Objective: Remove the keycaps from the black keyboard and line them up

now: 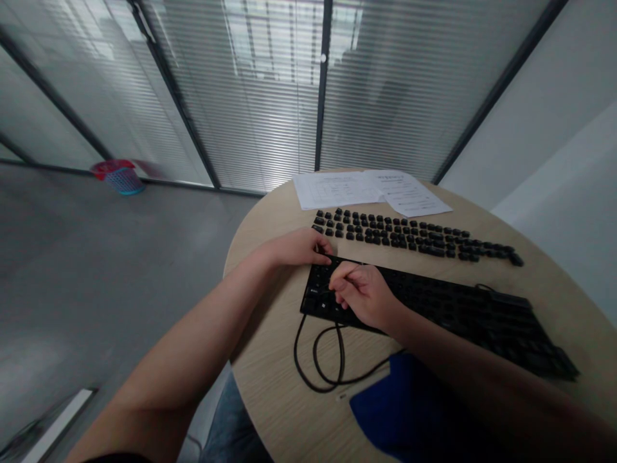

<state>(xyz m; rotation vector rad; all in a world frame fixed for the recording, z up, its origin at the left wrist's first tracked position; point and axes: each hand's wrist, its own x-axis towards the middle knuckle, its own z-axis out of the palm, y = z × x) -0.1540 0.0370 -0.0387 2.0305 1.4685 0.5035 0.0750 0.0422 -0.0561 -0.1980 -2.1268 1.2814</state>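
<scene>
A black keyboard [434, 302] lies on the round wooden table, with only some keycaps showing at its left end. At its far left corner is my left hand [308, 247], fingers curled and thumb against the keyboard's edge. My right hand [362, 289] hovers over or touches the left keys, its thumb and fingers pinched together. Whatever sits in that pinch is too small or hidden to make out. Just beyond the keyboard, loose black keycaps [395, 233] are laid out in rows.
Printed papers [366, 190] lie at the table's far edge. A black cable [315, 386] loops in front of the keyboard, near a blue cloth-like item [409, 405]. A wastebasket [124, 178] stands on the floor by the glass wall.
</scene>
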